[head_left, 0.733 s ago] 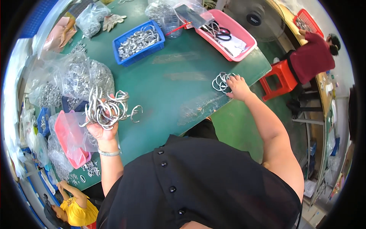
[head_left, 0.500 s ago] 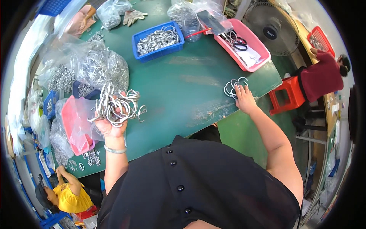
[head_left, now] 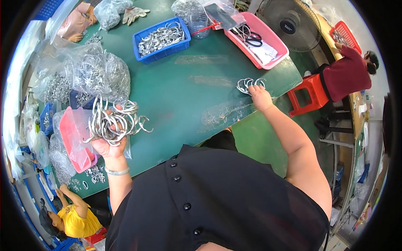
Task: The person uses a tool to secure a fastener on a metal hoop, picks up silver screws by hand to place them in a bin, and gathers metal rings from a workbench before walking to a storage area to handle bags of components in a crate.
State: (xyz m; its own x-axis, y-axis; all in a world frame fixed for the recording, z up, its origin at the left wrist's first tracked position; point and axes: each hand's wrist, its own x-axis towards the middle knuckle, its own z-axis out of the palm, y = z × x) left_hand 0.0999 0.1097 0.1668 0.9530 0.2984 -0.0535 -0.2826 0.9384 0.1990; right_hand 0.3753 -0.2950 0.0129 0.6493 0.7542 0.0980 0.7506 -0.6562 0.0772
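Observation:
A big bunch of silver C-shaped metal hooks (head_left: 119, 123) sits in my left hand (head_left: 109, 147), which is raised over the left part of the green table with its fingers curled among them. Farther right, near the table's front right edge, lies a small cluster of the same silver hooks (head_left: 243, 86). My right hand (head_left: 261, 98) is closed over the near side of this cluster, its fingertips partly hidden. Beyond, a blue basket (head_left: 157, 54) holds many similar curved metal pieces.
A pink basket (head_left: 281, 58) with black-handled scissors (head_left: 254, 39) stands at the far right. Plastic bags of metal parts (head_left: 117, 73) and a pink tray (head_left: 69, 134) crowd the left. A fan (head_left: 289, 26) and red stool (head_left: 307, 98) stand beyond the table. Three other people are nearby.
The view has shifted, so the table's things sit further left. My right hand's fingers have curled in on the small cluster of hooks. My left hand still holds its bunch.

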